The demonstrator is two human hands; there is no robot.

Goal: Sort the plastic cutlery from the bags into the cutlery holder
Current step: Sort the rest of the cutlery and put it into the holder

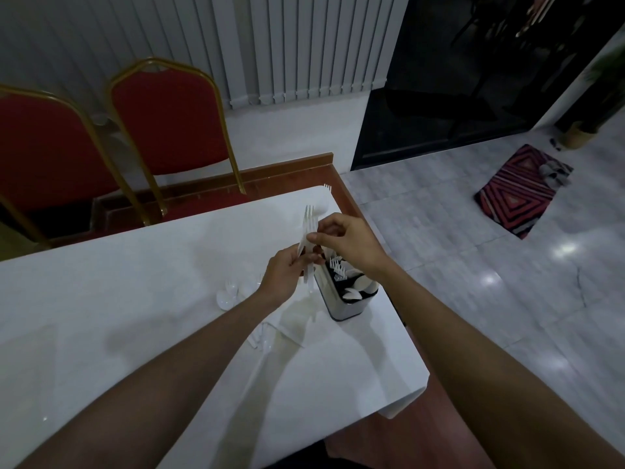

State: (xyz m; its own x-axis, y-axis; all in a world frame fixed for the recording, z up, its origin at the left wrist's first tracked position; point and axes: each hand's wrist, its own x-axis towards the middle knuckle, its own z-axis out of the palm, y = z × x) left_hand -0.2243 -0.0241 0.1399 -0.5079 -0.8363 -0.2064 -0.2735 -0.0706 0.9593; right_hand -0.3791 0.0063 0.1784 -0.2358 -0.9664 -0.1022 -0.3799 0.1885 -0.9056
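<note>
We hold a bunch of white forks (pixel 308 231) upright, left hand (pixel 287 275) gripping handles, right hand (pixel 341 240) pinching one; cutlery holder (pixel 348 294) sits at five o'clock (right hand nearer).

Red chairs (pixel 162 130), striped floor mat (pixel 517 192)

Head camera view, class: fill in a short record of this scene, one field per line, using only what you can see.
left hand: gripping a bunch of white forks, tines up
right hand: pinching the same bunch
cutlery holder: beside the hands, forks and spoons inside
table: white cover, loose clear cutlery on it
background: two red chairs
</note>
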